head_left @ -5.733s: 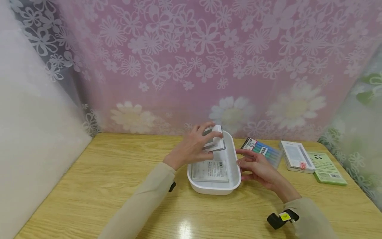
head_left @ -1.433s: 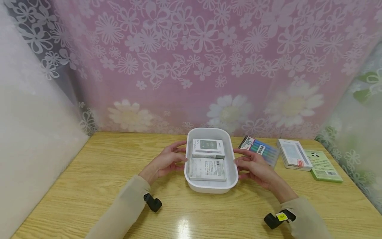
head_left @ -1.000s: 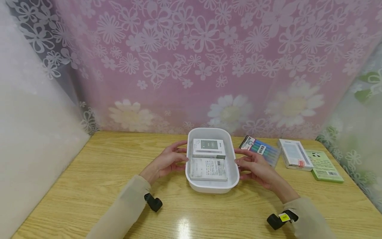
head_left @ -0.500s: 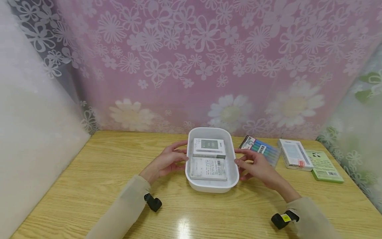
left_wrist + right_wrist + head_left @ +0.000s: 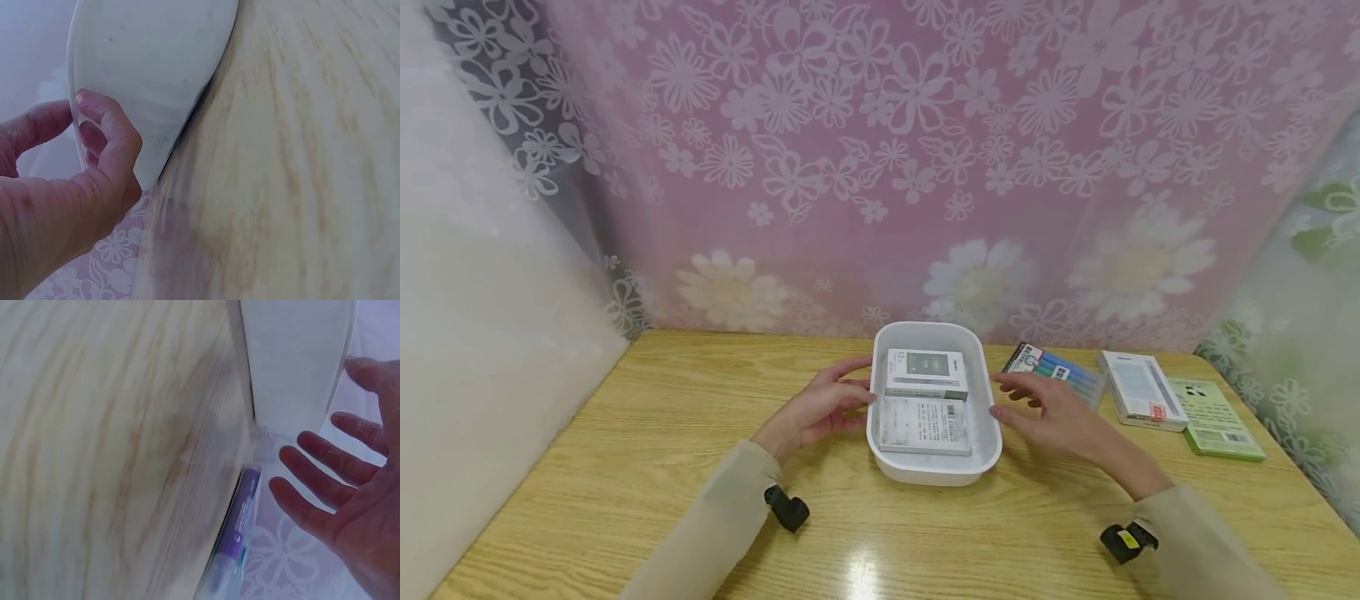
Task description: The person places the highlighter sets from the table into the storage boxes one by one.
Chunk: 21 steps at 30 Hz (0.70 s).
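Observation:
My left hand [image 5: 820, 410] holds the left rim of a white plastic tub [image 5: 925, 478]; in the left wrist view the thumb and index fingertip meet the rim and outer wall. My right hand [image 5: 1060, 421] is beside the tub's right wall, its fingers spread in the right wrist view and its thumb tip at the rim. Inside the tub lie two flat boxes. The rear box [image 5: 927, 372] is white with a grey-green panel; the front box [image 5: 923, 425] is pale with small print and a barcode.
Right of the tub lies a clear pack of coloured pens [image 5: 1081, 378], partly behind my right hand. Beyond it are a white box [image 5: 1141, 390] with a red sticker and a green packet [image 5: 1219, 421]. A pink floral curtain [image 5: 880, 167] hangs behind the wooden table [image 5: 647, 450].
Earlier, my left hand held the white box over the tub; that box now lies inside, and the left hand is at the rim. My right fingers have just come away from the tub's wall.

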{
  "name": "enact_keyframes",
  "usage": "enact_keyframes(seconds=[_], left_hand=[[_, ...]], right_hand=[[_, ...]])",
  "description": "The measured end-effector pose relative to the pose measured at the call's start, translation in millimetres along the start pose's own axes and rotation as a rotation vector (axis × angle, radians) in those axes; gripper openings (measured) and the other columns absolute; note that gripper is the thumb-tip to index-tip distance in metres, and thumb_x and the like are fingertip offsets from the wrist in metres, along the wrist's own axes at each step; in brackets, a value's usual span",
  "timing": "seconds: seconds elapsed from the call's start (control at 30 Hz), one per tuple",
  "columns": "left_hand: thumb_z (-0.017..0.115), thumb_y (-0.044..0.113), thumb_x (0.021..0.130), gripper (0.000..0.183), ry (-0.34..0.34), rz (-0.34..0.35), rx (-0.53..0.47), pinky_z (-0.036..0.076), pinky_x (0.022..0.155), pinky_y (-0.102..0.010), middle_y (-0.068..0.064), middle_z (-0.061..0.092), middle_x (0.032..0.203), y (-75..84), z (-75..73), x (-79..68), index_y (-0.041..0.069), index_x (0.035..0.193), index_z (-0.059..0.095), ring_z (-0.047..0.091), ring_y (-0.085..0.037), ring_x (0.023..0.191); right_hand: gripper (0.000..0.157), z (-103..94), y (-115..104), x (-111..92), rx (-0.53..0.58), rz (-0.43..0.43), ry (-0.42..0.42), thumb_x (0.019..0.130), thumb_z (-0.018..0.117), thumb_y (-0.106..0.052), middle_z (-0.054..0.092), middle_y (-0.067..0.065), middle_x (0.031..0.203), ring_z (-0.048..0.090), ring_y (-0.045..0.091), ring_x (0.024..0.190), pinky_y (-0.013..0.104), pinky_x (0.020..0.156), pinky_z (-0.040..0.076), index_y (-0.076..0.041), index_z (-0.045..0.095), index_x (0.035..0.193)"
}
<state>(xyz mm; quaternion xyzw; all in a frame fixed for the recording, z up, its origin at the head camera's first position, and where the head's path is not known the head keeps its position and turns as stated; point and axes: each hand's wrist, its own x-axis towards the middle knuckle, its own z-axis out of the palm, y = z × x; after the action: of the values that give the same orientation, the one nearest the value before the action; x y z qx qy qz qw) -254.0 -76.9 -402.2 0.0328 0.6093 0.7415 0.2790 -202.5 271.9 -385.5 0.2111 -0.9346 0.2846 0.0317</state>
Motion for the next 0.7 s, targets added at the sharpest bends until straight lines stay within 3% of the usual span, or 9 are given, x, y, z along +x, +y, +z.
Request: enact_keyframes(seconds=[0.17, 0.3, 0.5, 0.7], left_hand=[[0.060, -0.001, 0.093, 0.072, -0.014, 0.004, -0.018, 0.058, 0.075, -0.032, -0.021, 0.054, 0.148, -0.1, 0.9, 0.3, 0.017, 0.159, 0.035, 0.062, -0.012, 0.088], [0.059, -0.001, 0.093, 0.072, -0.024, 0.009, -0.020, 0.058, 0.076, -0.032, -0.022, 0.054, 0.148, -0.1, 1.2, 0.5, 0.015, 0.159, 0.034, 0.065, -0.014, 0.093], [0.058, -0.001, 0.094, 0.072, -0.029, 0.001, -0.016, 0.060, 0.080, -0.035, -0.024, 0.052, 0.150, -0.2, 0.5, 0.2, 0.015, 0.160, 0.032, 0.066, -0.018, 0.102], [0.058, -0.002, 0.094, 0.073, -0.038, 0.004, -0.015, 0.059, 0.078, -0.033, -0.024, 0.052, 0.148, 0.8, 0.5, -1.2, 0.014, 0.160, 0.031, 0.065, -0.019, 0.102]], right_hand=[[0.057, -2.7, 7.5, 0.2, -0.072, -0.047, 0.024, 0.096, 0.072, -0.036, 0.064, 0.018, 0.137, 0.065, 0.042, 0.120, 0.058, 0.095, 0.055, -0.005, 0.059, 0.141], [0.056, -5.0, 15.2, 1.1, -0.128, -0.064, 0.051, 0.093, 0.074, -0.037, 0.067, 0.015, 0.134, 0.064, 0.040, 0.120, 0.059, 0.096, 0.053, -0.008, 0.061, 0.139], [0.060, -12.8, 26.9, 0.0, -0.208, -0.031, 0.060, 0.091, 0.075, -0.042, 0.061, 0.023, 0.138, 0.061, 0.046, 0.120, 0.060, 0.089, 0.054, -0.010, 0.060, 0.140], [0.070, -24.2, 39.2, 1.5, -0.261, 0.018, 0.013, 0.092, 0.073, -0.047, 0.049, 0.032, 0.147, 0.057, 0.054, 0.122, 0.063, 0.086, 0.055, -0.008, 0.052, 0.147]])
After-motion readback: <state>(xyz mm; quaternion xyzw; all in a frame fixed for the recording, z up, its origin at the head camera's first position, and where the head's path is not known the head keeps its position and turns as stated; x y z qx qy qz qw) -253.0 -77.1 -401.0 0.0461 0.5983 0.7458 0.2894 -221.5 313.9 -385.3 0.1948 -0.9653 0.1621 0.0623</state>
